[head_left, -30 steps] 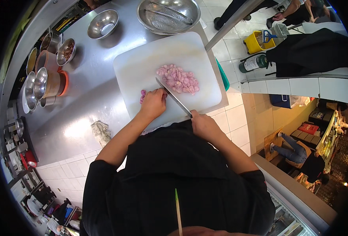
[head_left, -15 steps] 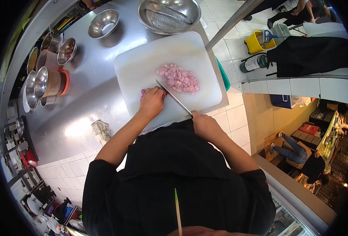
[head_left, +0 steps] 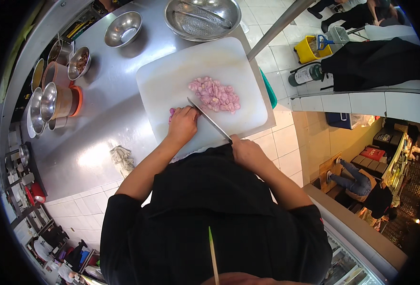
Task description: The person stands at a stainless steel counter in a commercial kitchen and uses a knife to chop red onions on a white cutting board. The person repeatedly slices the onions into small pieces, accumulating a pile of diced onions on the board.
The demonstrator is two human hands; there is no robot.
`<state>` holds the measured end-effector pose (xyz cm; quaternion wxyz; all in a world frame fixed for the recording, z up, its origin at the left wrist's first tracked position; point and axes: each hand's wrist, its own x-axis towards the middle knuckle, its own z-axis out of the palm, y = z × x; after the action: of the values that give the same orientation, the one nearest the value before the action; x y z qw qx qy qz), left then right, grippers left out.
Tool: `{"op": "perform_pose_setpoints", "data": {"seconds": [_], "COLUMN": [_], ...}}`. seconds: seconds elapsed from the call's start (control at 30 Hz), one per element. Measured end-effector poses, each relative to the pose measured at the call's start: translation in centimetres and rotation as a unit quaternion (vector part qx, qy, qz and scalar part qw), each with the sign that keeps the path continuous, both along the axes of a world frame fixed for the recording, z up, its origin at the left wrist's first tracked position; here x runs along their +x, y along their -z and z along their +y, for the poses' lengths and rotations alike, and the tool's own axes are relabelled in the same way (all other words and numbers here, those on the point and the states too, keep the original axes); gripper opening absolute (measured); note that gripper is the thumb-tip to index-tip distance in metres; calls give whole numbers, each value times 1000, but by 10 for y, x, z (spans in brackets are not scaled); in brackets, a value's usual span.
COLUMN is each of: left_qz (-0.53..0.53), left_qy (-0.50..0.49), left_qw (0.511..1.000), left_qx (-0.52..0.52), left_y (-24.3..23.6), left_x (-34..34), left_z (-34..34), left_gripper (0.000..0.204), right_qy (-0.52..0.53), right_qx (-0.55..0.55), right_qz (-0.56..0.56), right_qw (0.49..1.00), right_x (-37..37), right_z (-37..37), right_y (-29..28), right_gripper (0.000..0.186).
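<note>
I am looking down on a small pink piece (head_left: 172, 112) that is lying near the left front part of a white cutting board (head_left: 172, 76), just beside a heap of already cut pink slices (head_left: 214, 94) that is sitting toward the board's middle and right, apparently kept apart so the cut stock is not mixing with what is under the blade. My left hand (head_left: 183, 124) is resting on the board with its grip curled down over the piece, fingers pressed together and tucked, seemingly to be steadying it while keeping the tips clear of the edge. My right hand (head_left: 246, 151) is closing its grip around the handle of a knife (head_left: 209, 119), whose blade is running diagonally from that hand up toward the left hand, its tip lying between the left hand and the heap. The board is sitting on a steel tabletop (head_left: 96, 118), near its front edge, which is keeping the work close to my body. Outward from it, a large perforated steel bowl (head_left: 203, 18) and a smaller steel bowl (head_left: 122, 28) are standing beyond the board, a row of small metal containers (head_left: 53, 80) is lining the left side, and a crumpled cloth (head_left: 122, 159) is lying near the tabletop's front edge.
</note>
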<state>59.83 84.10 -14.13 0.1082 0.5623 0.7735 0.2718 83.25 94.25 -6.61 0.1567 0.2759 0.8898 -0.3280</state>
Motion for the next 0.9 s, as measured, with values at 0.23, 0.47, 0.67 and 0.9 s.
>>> {"op": "perform_pose_setpoints", "data": {"seconds": [0.23, 0.47, 0.67, 0.9], "left_qz": [4, 22, 13, 21], "left_qy": [2, 7, 5, 4], "left_qw": [1000, 999, 999, 1000], "left_qx": [27, 40, 49, 23], "left_y": [5, 10, 8, 1], "left_x": [1, 1, 1, 2], "left_z": [-3, -5, -5, -5], "left_gripper": [8, 7, 7, 6], "right_qy": [2, -1, 1, 7], "right_qx": [-2, -4, 2, 0], "right_qz": [-6, 12, 16, 5], "right_qw": [1000, 1000, 1000, 1000], "right_x": [1, 1, 0, 0], "right_z": [-2, 0, -1, -4], "right_y": [-4, -1, -4, -11], "right_gripper": [29, 27, 23, 23]}}
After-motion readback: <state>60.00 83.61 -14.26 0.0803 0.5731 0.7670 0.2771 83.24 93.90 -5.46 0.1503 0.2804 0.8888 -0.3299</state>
